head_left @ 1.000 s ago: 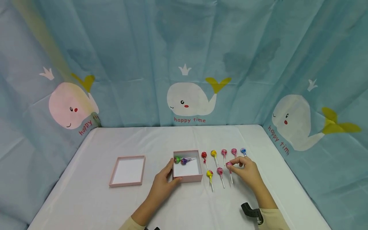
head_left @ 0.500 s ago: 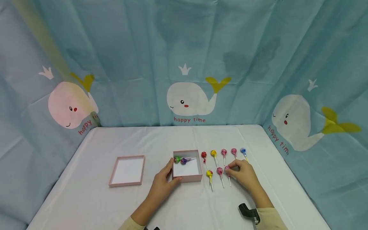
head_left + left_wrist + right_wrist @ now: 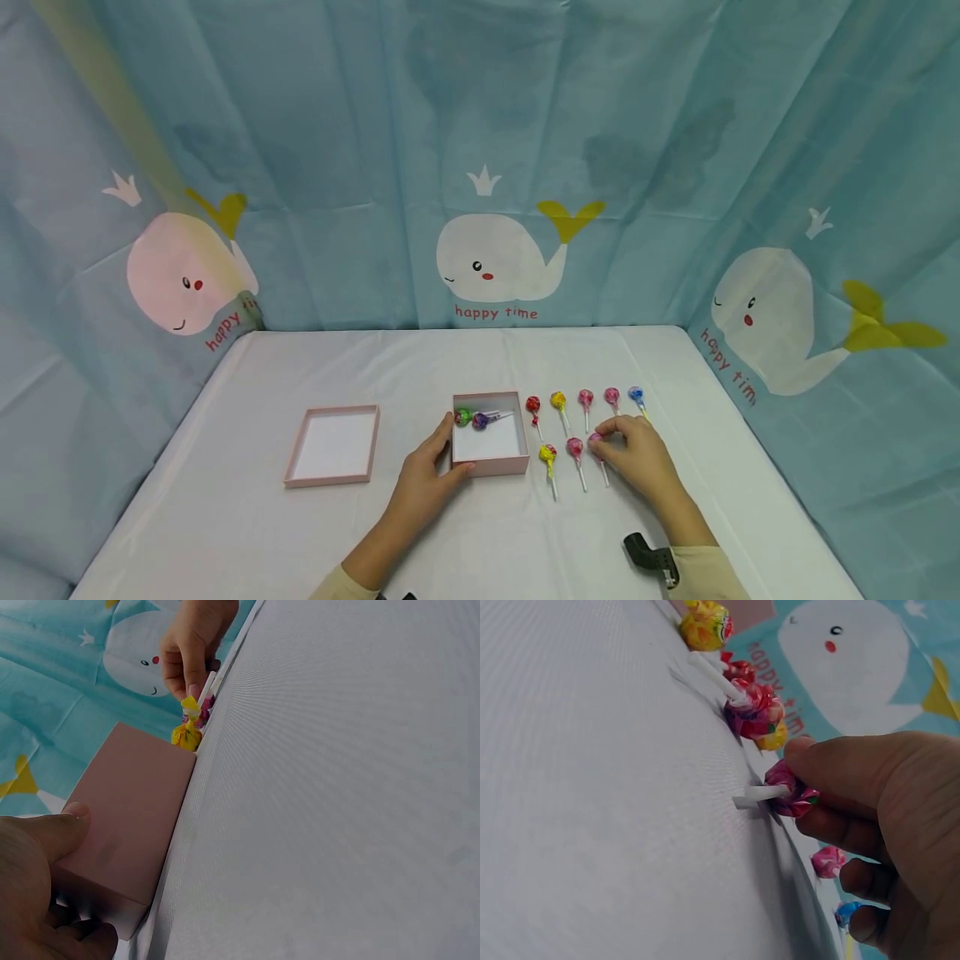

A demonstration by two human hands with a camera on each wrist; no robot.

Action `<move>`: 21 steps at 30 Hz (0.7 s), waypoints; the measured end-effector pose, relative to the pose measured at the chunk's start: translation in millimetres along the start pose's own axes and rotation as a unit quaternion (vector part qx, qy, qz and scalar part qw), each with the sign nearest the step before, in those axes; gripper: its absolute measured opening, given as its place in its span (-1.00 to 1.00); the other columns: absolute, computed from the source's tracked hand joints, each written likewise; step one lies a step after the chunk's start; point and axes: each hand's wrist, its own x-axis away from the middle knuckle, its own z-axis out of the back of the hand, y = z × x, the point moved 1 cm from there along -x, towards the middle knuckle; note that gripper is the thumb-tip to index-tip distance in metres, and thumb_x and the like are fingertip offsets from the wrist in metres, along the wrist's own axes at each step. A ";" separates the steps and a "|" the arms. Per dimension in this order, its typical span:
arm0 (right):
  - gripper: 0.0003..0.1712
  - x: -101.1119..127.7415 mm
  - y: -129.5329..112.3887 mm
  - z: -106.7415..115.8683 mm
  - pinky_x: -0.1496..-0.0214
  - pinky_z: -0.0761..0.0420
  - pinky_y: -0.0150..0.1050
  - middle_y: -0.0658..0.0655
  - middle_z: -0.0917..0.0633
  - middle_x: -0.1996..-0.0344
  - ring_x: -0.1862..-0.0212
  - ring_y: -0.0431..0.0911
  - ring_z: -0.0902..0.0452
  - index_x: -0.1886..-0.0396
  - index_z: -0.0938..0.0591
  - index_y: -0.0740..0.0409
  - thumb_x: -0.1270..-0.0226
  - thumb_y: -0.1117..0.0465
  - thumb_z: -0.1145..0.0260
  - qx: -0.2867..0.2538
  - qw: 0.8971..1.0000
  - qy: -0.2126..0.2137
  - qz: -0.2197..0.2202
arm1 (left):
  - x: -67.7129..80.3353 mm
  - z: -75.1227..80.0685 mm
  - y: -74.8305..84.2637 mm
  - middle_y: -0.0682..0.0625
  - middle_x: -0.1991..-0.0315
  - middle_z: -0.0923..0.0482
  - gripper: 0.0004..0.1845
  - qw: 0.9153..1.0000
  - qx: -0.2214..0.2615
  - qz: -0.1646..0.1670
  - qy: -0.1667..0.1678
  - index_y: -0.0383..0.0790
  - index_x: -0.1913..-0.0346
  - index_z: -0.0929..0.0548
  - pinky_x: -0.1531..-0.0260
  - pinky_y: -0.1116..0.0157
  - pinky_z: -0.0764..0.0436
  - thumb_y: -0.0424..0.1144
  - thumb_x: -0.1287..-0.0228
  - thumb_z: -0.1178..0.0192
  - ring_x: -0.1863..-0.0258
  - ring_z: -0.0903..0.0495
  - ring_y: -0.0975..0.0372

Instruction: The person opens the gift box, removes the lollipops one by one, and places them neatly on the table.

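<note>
My left hand (image 3: pixel 438 467) grips the near left corner of a small open pink box (image 3: pixel 491 465), thumb along its left wall; the left wrist view shows the thumb (image 3: pixel 52 832) on the box's side (image 3: pixel 127 817). Inside lie a green lollipop (image 3: pixel 462 416) and a purple lollipop (image 3: pixel 480 421). My right hand (image 3: pixel 609 440) pinches the head of a pink lollipop (image 3: pixel 596 438) right of the box, its white stick lying on the table. Up close, thumb and fingers close round that wrapped head (image 3: pixel 791 791).
Several more lollipops lie right of the box: a back row from red (image 3: pixel 532 405) to blue (image 3: pixel 635 392), and yellow (image 3: pixel 547 452) and pink (image 3: pixel 574 447) in front. The pink lid (image 3: pixel 330 480) lies to the left. Blue whale-print curtains surround the white table (image 3: pixel 225 533).
My right hand has drawn the pink lollipop's head a little nearer to me and closed more tightly round it. The left hand and the box have stayed still.
</note>
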 end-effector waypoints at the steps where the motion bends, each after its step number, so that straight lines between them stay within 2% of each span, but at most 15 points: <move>1: -0.75 -0.3 -0.2 0.2 0.00 -0.58 -0.05 -0.07 -0.74 0.21 0.09 -0.09 -0.50 0.22 -0.74 -0.08 -0.20 -0.03 -0.58 0.002 1.000 0.002 0.006 | 0.0 0.5 -0.1 -0.05 -0.58 -0.16 0.01 1.000 0.000 -0.001 0.001 -0.19 -0.60 -0.19 -0.40 0.16 -0.41 -0.03 -0.17 -0.50 -0.53 -0.24 0.04; 16: -0.75 0.8 -2.3 3.3 -0.03 -0.62 0.00 -0.06 -0.77 0.17 0.07 -0.05 -0.55 0.19 -0.75 -0.05 -0.21 0.01 -0.58 -0.006 1.000 0.013 0.025 | -0.4 0.9 -2.0 -0.09 -0.59 -0.17 0.01 1.000 -0.003 -0.007 0.000 -0.23 -0.60 -0.20 -0.43 0.14 -0.36 -0.03 -0.18 -0.50 -0.54 -0.22 0.04; 21: -0.75 -2.2 -4.1 11.1 0.11 -0.57 -0.10 -0.05 -0.73 0.20 0.12 -0.06 -0.49 0.12 -0.76 -0.02 -0.24 0.06 -0.56 -0.014 0.999 0.021 0.029 | -1.3 -1.2 -2.8 -0.06 -0.59 -0.15 0.01 1.000 0.001 -0.011 -0.001 -0.20 -0.60 -0.19 -0.43 0.16 -0.36 -0.02 -0.19 -0.48 -0.54 -0.21 0.06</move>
